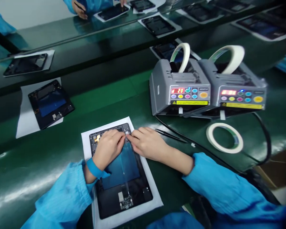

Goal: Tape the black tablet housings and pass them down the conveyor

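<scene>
Green and shiny, the table [16, 171] runs all the way across, and a shelf with more dark tablets on white paper is behind it. Near the front, one open tablet [114, 193] lies flat on a white sheet [133, 212], tilted a little. It has a big blue part [131, 165] in the middle. Both hands are on its top end, close together. The left hand [109, 143] lies over the tablet, and the right hand [147, 143] comes in from the right edge. Their fingertips almost meet by a small white bit. I cannot tell if they are pinching anything. A blue band [95, 168] goes around the left wrist. To the right sit two gray tape machines [181, 86], side by side, with red numbers lit up. In front of them are a loose ring of tape [209, 139] and black tweezers [171, 135]. Another tablet [50, 103] lies on paper at the left. Far back, another person's hand [79, 9] holds a dark stick.
</scene>
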